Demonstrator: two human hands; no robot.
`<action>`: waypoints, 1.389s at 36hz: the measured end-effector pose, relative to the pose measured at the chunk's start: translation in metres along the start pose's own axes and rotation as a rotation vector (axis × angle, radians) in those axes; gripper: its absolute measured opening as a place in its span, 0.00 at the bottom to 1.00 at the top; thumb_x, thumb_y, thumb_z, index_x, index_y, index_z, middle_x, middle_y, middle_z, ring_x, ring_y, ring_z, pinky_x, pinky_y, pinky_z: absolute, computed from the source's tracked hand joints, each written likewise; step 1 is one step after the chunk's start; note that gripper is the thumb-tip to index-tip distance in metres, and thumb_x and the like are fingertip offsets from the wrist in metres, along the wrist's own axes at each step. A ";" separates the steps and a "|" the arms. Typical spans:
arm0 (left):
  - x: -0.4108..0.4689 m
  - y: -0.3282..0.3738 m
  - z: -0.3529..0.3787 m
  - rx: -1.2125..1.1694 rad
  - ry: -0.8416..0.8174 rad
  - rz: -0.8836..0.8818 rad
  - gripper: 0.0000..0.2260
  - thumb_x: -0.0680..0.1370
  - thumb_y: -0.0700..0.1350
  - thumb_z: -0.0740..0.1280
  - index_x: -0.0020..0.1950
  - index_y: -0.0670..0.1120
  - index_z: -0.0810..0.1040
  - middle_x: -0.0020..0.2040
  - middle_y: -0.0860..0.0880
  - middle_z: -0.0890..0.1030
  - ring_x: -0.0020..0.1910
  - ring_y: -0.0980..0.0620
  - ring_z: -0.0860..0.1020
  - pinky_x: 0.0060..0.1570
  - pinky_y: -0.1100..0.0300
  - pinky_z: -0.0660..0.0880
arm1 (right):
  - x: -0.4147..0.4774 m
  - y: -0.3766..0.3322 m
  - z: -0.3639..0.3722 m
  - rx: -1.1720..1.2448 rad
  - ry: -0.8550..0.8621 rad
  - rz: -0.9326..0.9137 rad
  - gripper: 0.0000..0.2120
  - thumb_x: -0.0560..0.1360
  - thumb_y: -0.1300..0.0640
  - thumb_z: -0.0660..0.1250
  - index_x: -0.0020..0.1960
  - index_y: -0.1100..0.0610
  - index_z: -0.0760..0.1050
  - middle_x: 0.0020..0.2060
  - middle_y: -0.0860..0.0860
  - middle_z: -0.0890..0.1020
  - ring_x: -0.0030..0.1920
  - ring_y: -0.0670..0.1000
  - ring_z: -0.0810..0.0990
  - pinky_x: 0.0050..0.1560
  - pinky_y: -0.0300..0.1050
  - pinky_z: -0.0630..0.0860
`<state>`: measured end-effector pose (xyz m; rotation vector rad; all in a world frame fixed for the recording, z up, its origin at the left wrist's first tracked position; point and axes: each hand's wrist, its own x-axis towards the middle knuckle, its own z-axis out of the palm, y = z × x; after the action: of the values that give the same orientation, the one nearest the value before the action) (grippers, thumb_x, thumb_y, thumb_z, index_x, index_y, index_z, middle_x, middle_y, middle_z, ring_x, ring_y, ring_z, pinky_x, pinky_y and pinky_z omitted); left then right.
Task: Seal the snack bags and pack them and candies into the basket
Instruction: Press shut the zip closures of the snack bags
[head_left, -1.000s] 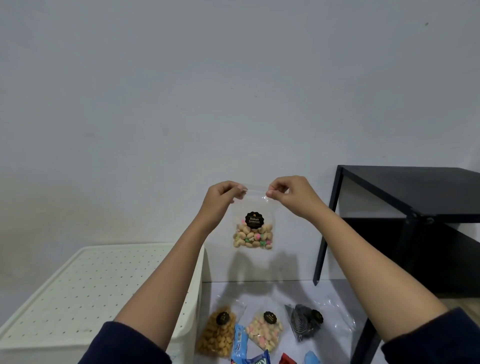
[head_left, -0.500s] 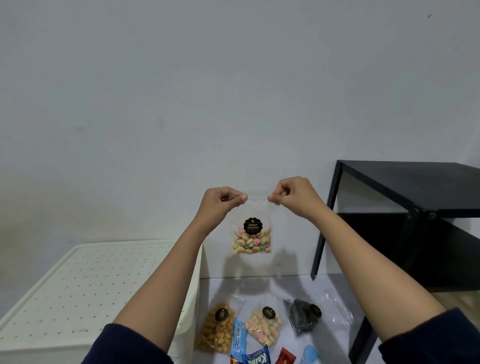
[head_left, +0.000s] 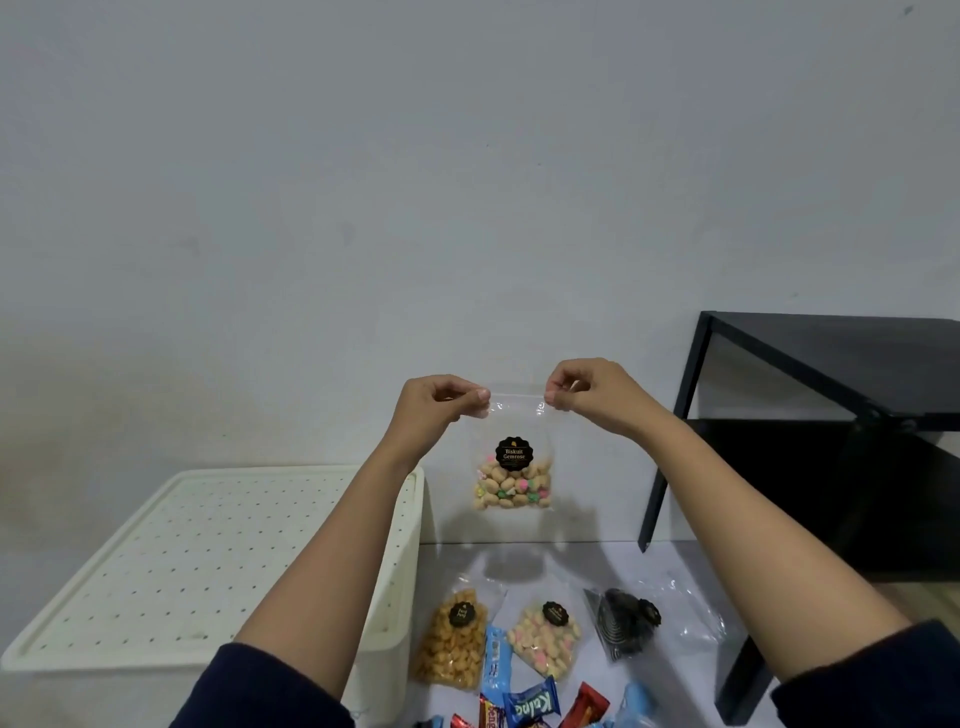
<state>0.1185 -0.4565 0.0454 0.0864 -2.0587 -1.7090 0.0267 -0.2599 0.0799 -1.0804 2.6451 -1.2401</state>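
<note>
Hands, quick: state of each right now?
Left hand: closed, pinching the snack bag at its top-left corner.
Right hand: closed, pinching its top-right corner.

We are seeing a clear glossy plastic snack bag (head_left: 513, 467), a matt perforated cream plastic basket (head_left: 208, 545), glossy candy wrappers (head_left: 530, 704) and a matt black table (head_left: 857, 364).

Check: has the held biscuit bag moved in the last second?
Yes: the biscuit bag has sunk a little, its bottom now hanging lower against the rim of the white basket beside it.
</note>
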 end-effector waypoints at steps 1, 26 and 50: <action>0.000 -0.001 0.000 -0.010 0.011 0.007 0.02 0.72 0.42 0.73 0.41 0.44 0.82 0.34 0.51 0.84 0.37 0.56 0.83 0.37 0.72 0.72 | 0.000 0.000 0.002 -0.029 0.003 -0.004 0.06 0.73 0.55 0.68 0.37 0.51 0.77 0.36 0.42 0.79 0.38 0.48 0.76 0.39 0.41 0.71; 0.004 -0.006 0.006 0.144 -0.202 0.001 0.04 0.72 0.40 0.72 0.43 0.40 0.83 0.38 0.45 0.83 0.38 0.54 0.81 0.47 0.64 0.78 | -0.010 -0.012 0.012 -0.050 -0.203 0.139 0.04 0.70 0.55 0.73 0.42 0.55 0.84 0.37 0.49 0.83 0.35 0.44 0.75 0.32 0.34 0.67; -0.003 -0.036 0.041 -0.071 -0.158 -0.389 0.12 0.75 0.43 0.69 0.47 0.33 0.80 0.41 0.40 0.83 0.33 0.54 0.81 0.45 0.64 0.80 | -0.010 0.015 0.035 -0.200 -0.083 0.255 0.06 0.63 0.55 0.78 0.32 0.51 0.82 0.37 0.48 0.84 0.44 0.49 0.82 0.50 0.52 0.80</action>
<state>0.0967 -0.4261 0.0057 0.3617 -2.2008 -2.0751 0.0359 -0.2708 0.0432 -0.7613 2.7787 -0.8819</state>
